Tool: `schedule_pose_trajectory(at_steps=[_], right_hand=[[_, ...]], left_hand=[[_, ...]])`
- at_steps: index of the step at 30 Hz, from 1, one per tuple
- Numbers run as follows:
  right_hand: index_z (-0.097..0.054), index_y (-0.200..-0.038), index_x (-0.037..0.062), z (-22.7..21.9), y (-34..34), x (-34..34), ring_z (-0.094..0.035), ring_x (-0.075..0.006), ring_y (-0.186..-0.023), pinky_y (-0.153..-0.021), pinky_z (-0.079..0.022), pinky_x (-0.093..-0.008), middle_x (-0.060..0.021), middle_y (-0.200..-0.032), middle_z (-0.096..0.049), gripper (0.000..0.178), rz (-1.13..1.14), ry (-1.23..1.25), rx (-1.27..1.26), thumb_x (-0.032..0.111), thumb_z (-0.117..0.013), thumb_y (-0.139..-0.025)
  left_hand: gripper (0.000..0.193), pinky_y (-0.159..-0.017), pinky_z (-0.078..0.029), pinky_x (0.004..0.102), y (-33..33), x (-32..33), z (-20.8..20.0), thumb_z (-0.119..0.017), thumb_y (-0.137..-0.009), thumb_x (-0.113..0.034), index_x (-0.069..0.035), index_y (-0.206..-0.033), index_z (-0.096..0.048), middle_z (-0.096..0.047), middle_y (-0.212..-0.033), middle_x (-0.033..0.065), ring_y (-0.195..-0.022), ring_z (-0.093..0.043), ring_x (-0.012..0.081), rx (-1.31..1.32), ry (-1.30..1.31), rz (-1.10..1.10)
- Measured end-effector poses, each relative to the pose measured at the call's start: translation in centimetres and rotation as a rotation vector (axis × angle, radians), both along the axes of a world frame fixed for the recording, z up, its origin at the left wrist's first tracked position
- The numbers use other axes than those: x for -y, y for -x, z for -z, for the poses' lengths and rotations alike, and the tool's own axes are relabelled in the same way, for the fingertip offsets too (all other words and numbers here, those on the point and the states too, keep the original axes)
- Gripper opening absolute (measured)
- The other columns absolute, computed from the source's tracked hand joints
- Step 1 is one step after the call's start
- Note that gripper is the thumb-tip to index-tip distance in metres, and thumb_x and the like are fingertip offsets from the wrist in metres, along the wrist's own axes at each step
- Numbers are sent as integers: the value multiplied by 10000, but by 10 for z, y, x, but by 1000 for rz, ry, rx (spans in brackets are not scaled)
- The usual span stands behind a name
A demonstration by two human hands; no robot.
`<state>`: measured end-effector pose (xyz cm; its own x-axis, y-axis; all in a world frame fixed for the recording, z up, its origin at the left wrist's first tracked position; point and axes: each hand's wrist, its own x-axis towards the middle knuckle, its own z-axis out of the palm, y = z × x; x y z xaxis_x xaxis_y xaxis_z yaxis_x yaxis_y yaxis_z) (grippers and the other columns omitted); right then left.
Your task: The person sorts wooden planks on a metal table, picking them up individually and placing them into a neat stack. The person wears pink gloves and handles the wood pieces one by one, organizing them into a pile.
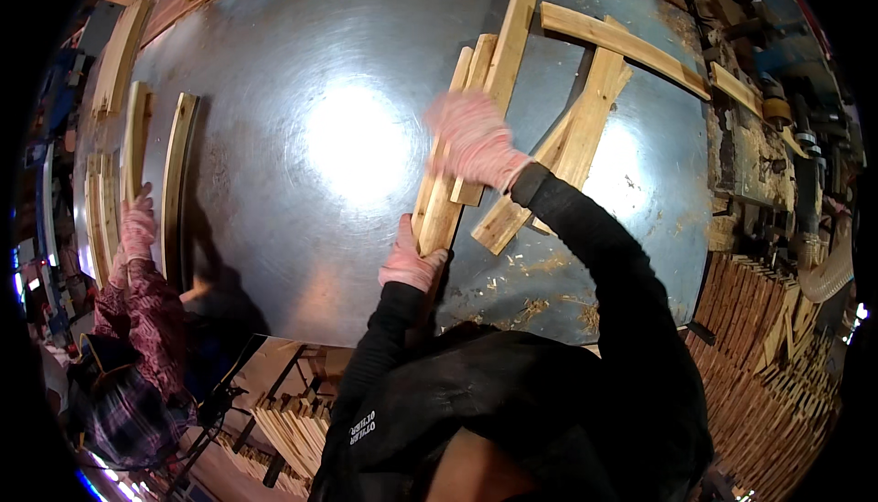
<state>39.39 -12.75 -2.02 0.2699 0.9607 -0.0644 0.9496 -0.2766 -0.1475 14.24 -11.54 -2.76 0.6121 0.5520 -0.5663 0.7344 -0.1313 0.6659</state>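
My left hand (412,260), in a pink-and-white knit glove, grips the near end of a pale wooden slat (441,223) on the metal tabletop. My right hand (476,141), gloved alike, is over the middle of the same bundle of slats. It is smeared by motion, so its fingers do not show clearly. A longer slat (512,36) reaches away beyond it, and a short piece (467,193) shows under the right wrist. Right of the bundle, several loose slats (585,127) lie crossed at angles. Another slat (622,40) lies across their far ends.
On the left, a co-worker's gloved hand (137,223) is at several upright-looking slats beside a separate slat (176,182). Wood shavings (535,308) litter the near right of the metal table (274,72). Stacked wood (759,347) stands at the right, below a machine with a hose (832,269).
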Motion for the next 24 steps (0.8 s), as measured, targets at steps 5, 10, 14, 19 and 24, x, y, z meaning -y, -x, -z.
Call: schedule_pose_trajectory(at_steps=[5,10,14,19,24], right_hand=[[-186,-1500,-8,48,-12,3,-287,-404,-1394,-1154,-199,-485,-292,-1489,-292,1113,935,-219,-353,596,-704,-722],[-188,-1487,-43,59,-34,30,-419,-367,-1309,-1064,-374,-359,-289,-1439,-367,1016,850,-449,-533,330,-768,-741],[-264,-1483,3,32,-11,63,-584,-181,-982,-894,-495,-287,-78,-1091,-601,828,764,-539,-1598,151,-730,-815],[-381,-1406,6,39,58,35,-580,-235,-1162,-1003,-454,-301,-176,-1239,-595,594,751,-250,-1300,179,-659,-910],[-542,-1217,18,83,27,71,-616,-180,-872,-807,-491,-269,-99,-975,-652,458,736,-596,-1878,238,-713,-854]], left_hand=[[663,-838,-516,323,11,-19,28,-820,-711,-191,53,-1245,-511,-670,-1041,146,-912,-639,212,56,236,-64],[665,-818,-518,298,17,-22,32,-821,-722,-148,55,-1262,-491,-664,-1044,109,-902,-623,166,186,396,-268],[682,-861,-511,320,20,-12,44,-773,-750,-93,45,-1319,-424,-592,-1161,136,-1006,-591,202,272,296,-322],[906,-1097,-345,392,-26,22,10,-755,-712,-23,1,-1469,-258,-337,-1446,214,-1308,-384,295,221,74,-83],[848,-925,-510,356,-1,13,49,-677,-751,12,-40,-1492,-269,-523,-1296,209,-1113,-577,270,470,104,-245]])
